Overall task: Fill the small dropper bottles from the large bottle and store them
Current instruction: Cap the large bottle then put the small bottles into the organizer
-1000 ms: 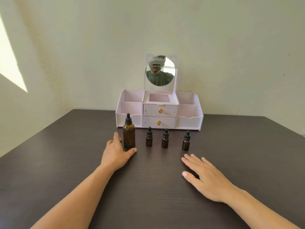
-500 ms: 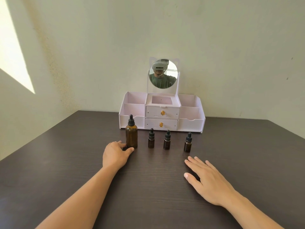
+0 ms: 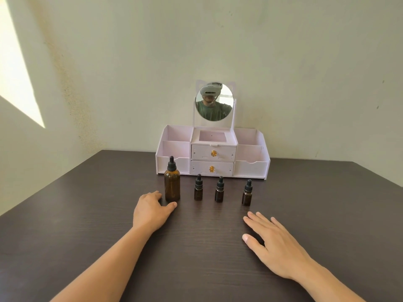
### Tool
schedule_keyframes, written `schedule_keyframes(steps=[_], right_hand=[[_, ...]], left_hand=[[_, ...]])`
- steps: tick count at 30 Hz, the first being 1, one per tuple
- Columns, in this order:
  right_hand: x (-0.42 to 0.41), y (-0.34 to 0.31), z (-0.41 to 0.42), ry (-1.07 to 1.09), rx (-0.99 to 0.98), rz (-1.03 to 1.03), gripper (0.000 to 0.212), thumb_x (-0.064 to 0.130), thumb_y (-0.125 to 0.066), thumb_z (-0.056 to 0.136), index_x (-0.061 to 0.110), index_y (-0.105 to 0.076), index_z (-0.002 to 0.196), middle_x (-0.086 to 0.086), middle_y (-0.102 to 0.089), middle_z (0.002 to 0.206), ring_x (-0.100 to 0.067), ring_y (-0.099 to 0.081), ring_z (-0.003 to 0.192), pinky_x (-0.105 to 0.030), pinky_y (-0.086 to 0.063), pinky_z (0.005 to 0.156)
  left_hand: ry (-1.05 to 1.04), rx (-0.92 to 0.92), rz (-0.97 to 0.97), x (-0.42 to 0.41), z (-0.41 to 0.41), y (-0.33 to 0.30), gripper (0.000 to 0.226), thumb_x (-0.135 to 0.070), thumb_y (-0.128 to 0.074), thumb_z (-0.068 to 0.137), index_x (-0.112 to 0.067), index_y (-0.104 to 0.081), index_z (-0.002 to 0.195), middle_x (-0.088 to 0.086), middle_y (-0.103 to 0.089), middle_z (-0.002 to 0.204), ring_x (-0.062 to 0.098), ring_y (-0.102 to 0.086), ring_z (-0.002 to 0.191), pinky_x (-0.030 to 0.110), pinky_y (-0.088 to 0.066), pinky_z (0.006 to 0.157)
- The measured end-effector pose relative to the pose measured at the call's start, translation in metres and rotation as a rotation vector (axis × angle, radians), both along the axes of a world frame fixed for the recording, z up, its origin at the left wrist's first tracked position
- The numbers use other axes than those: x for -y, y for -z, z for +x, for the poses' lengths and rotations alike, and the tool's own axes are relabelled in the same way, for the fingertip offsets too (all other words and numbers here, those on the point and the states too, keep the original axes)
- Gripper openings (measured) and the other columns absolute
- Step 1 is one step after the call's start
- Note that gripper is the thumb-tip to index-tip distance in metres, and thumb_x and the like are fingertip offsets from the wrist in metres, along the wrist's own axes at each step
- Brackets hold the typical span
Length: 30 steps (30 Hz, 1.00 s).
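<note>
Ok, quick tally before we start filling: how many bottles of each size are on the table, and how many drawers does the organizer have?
Large amber dropper bottle: 1
Small dropper bottles: 3
Bottles in total: 4, all capped and upright on the table
Organizer drawers: 2, both shut

Large amber bottle (image 3: 172, 184) upright, capped; three small dropper bottles (image 3: 219, 189) rowed right, capped.
</note>
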State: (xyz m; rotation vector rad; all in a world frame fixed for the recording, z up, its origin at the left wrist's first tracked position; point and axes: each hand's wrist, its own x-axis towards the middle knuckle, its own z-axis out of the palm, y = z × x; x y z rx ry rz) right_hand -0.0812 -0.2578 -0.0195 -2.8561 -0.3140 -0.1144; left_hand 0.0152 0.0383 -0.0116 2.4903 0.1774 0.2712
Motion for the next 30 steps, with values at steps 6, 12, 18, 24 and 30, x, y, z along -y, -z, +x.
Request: schedule_keyframes(steps=[6, 12, 18, 24, 30], right_hand=[[0.001, 0.003, -0.001, 0.001, 0.023, 0.026, 0.058, 0.055, -0.025, 0.096, 0.033, -0.018, 0.150, 0.019, -0.008, 0.157, 0.005, 0.002, 0.143, -0.026, 0.002, 0.119], [0.002, -0.005, 0.004, 0.087, 0.111, 0.115, 0.049, 0.051, -0.048, 0.091, 0.032, -0.047, 0.137, 0.020, -0.040, 0.145, -0.001, -0.032, 0.137, -0.023, -0.025, 0.112], [0.003, -0.019, 0.032, 0.235, 0.114, 0.199, 0.027, 0.039, -0.062, 0.085, 0.028, -0.064, 0.109, 0.013, -0.063, 0.110, -0.012, -0.055, 0.107, -0.030, -0.045, 0.093], [-0.002, -0.004, 0.030, 0.191, 0.224, 0.151, 0.024, 0.037, -0.054, 0.091, 0.029, -0.062, 0.112, 0.016, -0.057, 0.113, -0.008, -0.049, 0.106, -0.026, -0.036, 0.092], [-0.003, 0.000, 0.030, 0.170, 0.279, 0.095, 0.026, 0.037, -0.050, 0.092, 0.028, -0.060, 0.114, 0.015, -0.055, 0.114, -0.008, -0.049, 0.106, -0.026, -0.037, 0.091]], left_hand=[[-0.022, -0.017, -0.088, -0.002, 0.001, 0.004, 0.085, -0.057, -0.074, 0.073, -0.012, -0.048, 0.141, 0.007, -0.051, 0.141, 0.023, -0.046, 0.132, 0.038, -0.043, 0.103], [-0.063, 0.055, -0.214, 0.004, 0.007, -0.003, 0.080, -0.050, -0.081, 0.069, -0.020, -0.053, 0.138, -0.001, -0.065, 0.127, 0.019, -0.060, 0.117, 0.040, -0.047, 0.100], [-0.090, 0.059, -0.220, 0.006, 0.013, -0.009, 0.059, -0.045, -0.080, 0.073, -0.021, -0.065, 0.124, -0.001, -0.070, 0.117, 0.019, -0.065, 0.105, 0.040, -0.051, 0.095], [-0.104, 0.049, -0.220, 0.009, 0.031, -0.014, 0.056, -0.041, -0.079, 0.076, -0.019, -0.064, 0.125, 0.001, -0.070, 0.116, 0.021, -0.064, 0.104, 0.039, -0.053, 0.091], [-0.126, 0.053, -0.220, 0.022, 0.056, -0.017, 0.057, -0.040, -0.078, 0.078, -0.014, -0.062, 0.126, 0.005, -0.069, 0.117, 0.023, -0.064, 0.107, 0.038, -0.052, 0.091]])
